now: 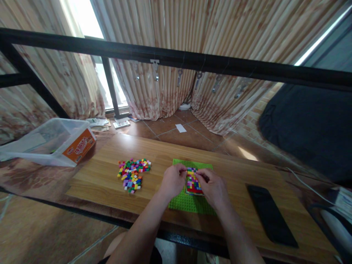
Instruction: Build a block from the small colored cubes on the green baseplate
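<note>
A small block of multicoloured toy bricks (pixel 191 179), with a red row along its near side, sits on a green studded baseplate (pixel 183 204). My left hand (pixel 173 180) is at its left side, thumb and fingertips closed together by the far left corner. From the right, my right hand (pixel 213 186) reaches over the block's right part with its thumb and index finger pinched near the top rows. Whatever lies between the fingertips of either hand is too small and covered to make out. Left of the baseplate lies a loose pile of coloured toy bricks (pixel 134 172).
A black phone-like slab (pixel 271 214) lies right on the wooden board (pixel 156 154). A clear plastic bin (pixel 55 146) with an orange label stands at the left. A black metal bar (pixel 170 58) with hanging clips crosses ahead, before curtains (pixel 165 29). A white cable (pixel 308 185) runs at right.
</note>
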A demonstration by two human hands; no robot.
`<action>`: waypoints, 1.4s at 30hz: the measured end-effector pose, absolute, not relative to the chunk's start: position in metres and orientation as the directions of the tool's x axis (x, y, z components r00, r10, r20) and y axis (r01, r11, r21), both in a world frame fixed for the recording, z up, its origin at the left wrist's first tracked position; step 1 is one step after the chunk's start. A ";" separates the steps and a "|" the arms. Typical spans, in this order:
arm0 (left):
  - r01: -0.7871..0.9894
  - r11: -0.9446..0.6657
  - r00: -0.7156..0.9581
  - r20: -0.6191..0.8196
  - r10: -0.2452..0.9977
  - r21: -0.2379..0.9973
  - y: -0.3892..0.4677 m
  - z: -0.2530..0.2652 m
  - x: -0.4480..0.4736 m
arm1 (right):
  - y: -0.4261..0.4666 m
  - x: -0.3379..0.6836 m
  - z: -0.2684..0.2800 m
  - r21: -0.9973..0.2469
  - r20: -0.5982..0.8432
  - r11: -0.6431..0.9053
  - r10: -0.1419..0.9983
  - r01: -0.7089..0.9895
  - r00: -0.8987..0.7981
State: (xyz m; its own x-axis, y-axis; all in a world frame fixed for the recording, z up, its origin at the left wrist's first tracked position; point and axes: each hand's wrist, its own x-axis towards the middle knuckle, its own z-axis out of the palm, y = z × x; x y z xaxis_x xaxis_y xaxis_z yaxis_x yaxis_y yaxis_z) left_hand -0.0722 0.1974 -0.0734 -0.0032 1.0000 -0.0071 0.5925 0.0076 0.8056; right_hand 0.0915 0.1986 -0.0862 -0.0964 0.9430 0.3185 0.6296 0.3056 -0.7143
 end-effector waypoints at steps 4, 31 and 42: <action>0.582 0.008 0.001 -0.011 1.000 0.813 0.197 -0.072 -0.072 | 0.200 0.094 -0.084 -0.711 0.349 0.276 0.937 0.646 -0.017; 0.607 -0.013 0.007 0.011 1.000 0.795 0.197 -0.075 -0.072 | 0.217 0.087 -0.108 -0.958 0.034 -0.007 0.990 0.288 0.138; 0.408 -0.040 -0.037 0.060 0.998 0.912 0.197 -0.070 -0.075 | 0.213 0.096 -0.100 -0.960 0.152 0.106 0.974 0.260 0.166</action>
State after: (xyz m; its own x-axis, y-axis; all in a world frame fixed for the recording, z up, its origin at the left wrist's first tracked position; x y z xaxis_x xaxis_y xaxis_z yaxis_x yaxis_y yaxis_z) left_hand -0.0746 0.1968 -0.0704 -0.0371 0.9975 0.0600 0.4080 -0.0397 0.9121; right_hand 0.0960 0.2132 -0.0996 0.1661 0.9743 0.1521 0.2598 0.1055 -0.9599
